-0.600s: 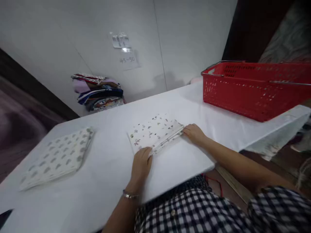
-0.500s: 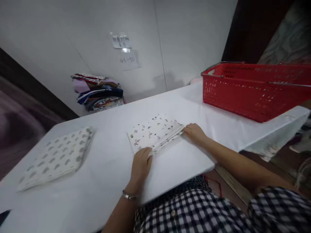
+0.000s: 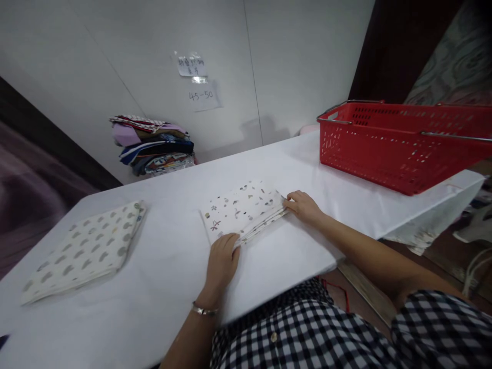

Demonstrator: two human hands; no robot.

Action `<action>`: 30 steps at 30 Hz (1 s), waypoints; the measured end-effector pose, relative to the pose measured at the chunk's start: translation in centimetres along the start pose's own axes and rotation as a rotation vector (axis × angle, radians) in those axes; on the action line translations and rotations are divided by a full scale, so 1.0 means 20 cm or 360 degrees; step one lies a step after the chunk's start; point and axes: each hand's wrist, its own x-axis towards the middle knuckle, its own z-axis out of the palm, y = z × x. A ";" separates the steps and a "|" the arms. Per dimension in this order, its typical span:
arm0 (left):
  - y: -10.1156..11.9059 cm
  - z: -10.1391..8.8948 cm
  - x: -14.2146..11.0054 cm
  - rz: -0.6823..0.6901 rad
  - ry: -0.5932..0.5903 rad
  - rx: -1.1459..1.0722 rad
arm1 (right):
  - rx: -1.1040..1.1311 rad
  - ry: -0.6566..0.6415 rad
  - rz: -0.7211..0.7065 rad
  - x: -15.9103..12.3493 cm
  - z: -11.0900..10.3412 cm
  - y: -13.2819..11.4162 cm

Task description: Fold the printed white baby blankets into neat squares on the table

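Sheet on wall point(image 3: 205, 96), beyond both grips, reads "45-50"; handwriting on the one above is too blurry. Printed cloth point(image 3: 240, 207) sits folded on worktop point(image 3: 169, 277), between and just beyond the grips, long axis angled up to the right, layered edge facing the wearer. Right grip point(image 3: 291, 201) clamped on its right corner. Left grip point(image 3: 237, 242) on its near-left corner, can't tell if pinched. Red basket point(image 3: 369, 154) beyond right grip, to its right.
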 end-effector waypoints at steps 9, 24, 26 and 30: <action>0.03 -0.03 0.02 0.0012 -0.0026 0.0067 | 0.0147 0.0125 0.0040 -0.04 -0.02 0.02; 0.32 0.09 0.47 -0.0016 -0.0375 0.0174 | 0.0422 0.0093 -0.0109 -0.14 0.05 -0.11; 0.31 0.10 0.48 -0.0097 -0.0391 0.0133 | 0.0388 0.0098 -0.0099 -0.14 0.05 -0.10; 0.30 0.09 0.48 -0.0207 -0.0418 0.0077 | 0.0298 0.0050 -0.0107 -0.09 0.03 -0.11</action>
